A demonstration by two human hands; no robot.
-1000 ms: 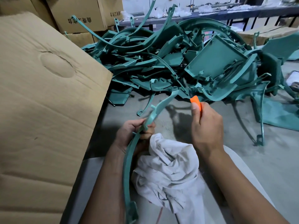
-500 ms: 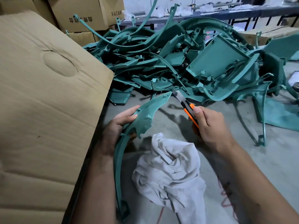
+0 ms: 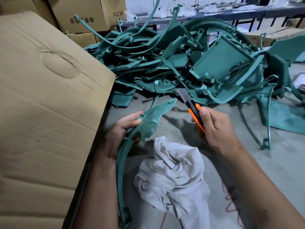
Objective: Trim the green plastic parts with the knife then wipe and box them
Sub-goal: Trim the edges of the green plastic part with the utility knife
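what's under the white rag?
The white rag lies bunched on the grey table, between the forearms. Red scribbles show on the table beside it, and a red line at its lower edge. Anything under the folds is hidden.

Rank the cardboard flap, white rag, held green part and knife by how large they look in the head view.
1. cardboard flap, though nearness to the camera inflates it.
2. white rag.
3. held green part, long but thin; close to the rag, so unsure.
4. knife, partly hidden in the right hand.
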